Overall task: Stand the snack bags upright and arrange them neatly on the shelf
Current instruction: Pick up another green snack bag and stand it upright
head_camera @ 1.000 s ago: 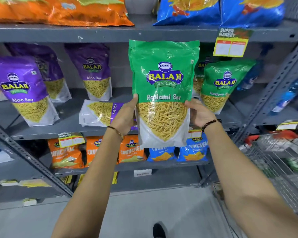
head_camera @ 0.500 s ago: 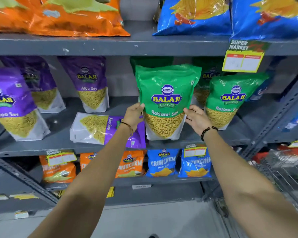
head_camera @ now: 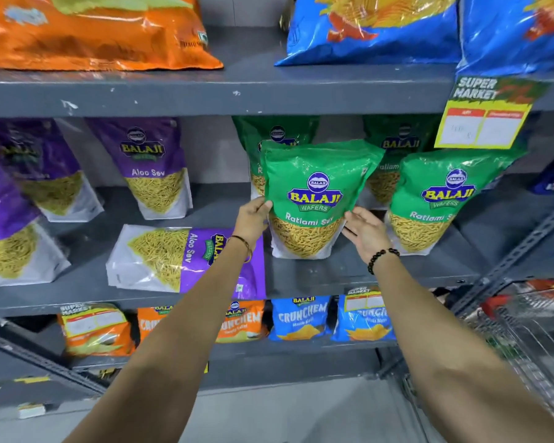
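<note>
Upright green bag between left hand, right hand; fingers loose.

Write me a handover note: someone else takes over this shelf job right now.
Left hand: fingers on the left edge of the front green Ratlami Sev bag.
Right hand: open, by its lower right corner; contact unclear.
Done: that bag stands upright on the middle shelf, beside another green bag.
Left: the purple Aloo Sev bag lies flat at the shelf front; stand it up.
</note>
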Demonstrator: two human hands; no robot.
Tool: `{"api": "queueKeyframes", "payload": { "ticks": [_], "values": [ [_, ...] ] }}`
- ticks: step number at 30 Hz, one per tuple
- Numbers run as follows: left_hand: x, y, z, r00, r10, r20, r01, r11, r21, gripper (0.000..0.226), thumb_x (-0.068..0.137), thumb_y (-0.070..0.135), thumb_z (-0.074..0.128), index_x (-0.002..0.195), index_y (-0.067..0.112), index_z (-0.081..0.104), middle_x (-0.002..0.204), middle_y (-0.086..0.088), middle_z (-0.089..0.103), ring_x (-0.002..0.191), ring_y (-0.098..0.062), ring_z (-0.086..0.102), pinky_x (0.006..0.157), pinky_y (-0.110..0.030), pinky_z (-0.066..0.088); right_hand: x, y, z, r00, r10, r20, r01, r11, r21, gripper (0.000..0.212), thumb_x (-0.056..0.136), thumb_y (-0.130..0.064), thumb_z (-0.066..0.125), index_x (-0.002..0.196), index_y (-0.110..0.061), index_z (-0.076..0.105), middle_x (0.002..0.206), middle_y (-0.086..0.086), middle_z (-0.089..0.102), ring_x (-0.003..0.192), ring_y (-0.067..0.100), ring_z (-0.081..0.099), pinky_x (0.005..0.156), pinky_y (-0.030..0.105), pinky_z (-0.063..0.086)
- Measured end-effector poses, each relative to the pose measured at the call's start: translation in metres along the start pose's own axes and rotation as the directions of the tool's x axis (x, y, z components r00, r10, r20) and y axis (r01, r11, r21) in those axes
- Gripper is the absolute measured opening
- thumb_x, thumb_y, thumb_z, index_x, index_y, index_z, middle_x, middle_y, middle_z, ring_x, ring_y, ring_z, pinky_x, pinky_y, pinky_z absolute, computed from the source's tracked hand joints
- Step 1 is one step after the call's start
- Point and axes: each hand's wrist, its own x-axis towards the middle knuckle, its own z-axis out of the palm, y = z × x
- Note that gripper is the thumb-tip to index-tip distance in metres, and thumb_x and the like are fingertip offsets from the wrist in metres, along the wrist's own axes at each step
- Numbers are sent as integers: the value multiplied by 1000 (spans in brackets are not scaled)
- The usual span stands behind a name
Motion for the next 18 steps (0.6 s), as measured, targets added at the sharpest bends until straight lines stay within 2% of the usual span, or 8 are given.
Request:
{"api": "queueKeyframes", "payload": {
  "ticks": [2,4,6,8,10,14,16,18],
  "values": [
    [1,-1,-5,999,33,25,-35,996,87,25,94,2,45,115,-4,58,111,-16,61,97,-21,51,85,-40,48,-4,4,1,1000,0,-15,0,1000,-3,15,90,-2,53,94,-15,61,98,-1,65,93,12,60,101,37,42],
    [3,-2,-18,997,43,61,-52,988,148,29,91,-4,48,119,-8,55,122,-27,60,102,-23,55,99,-45,46,-8,9,3,998,1,-67,-2,1000,-8,18,89,-2,55,103,-12,61,115,7,64,105,18,59,102,37,41],
    [7,-2,-40,996,47,71,-66,952,298,29,90,2,53,119,-3,59,124,-26,60,111,-30,59,103,-39,43,-13,15,7,988,23,-154,-19,1000,23,29,88,-3,56,117,-8,58,127,14,59,119,23,54,104,37,41],
    [12,-2,-72,997,46,56,-70,813,578,32,91,18,56,119,4,62,124,-21,63,118,-31,57,100,-35,43,-20,22,15,965,75,-251,-59,996,68,35,89,-3,55,124,-4,54,132,16,57,126,25,50,105,36,41],
    [16,-2,-111,997,3,71,-59,586,808,42,94,33,47,127,9,55,135,-17,56,127,-31,50,105,-36,38,-32,31,26,941,106,-320,-72,991,116,37,89,-3,55,126,-3,52,134,17,55,127,26,50,105,36,42],
    [19,-3,-191,984,-176,30,-4,145,989,59,96,50,22,141,15,35,149,-18,36,137,-37,33,114,-48,26,-65,53,56,879,149,-454,-72,980,183,29,88,-5,55,117,-8,55,127,18,58,127,30,49,97,36,44],
    [14,-4,-218,970,-233,63,-51,57,997,57,97,46,16,141,15,36,150,-17,36,138,-35,32,116,-46,23,-83,68,74,848,189,-495,-124,979,160,26,91,-8,50,116,-4,55,126,21,57,125,33,51,94,36,46],
    [6,-3,-230,971,-219,98,-81,85,993,57,96,47,18,139,16,41,149,-15,38,137,-34,35,116,-44,24,-100,83,93,844,262,-468,-202,964,175,13,93,-13,45,94,-7,56,105,21,60,99,30,61,83,37,52]
  ]
}}
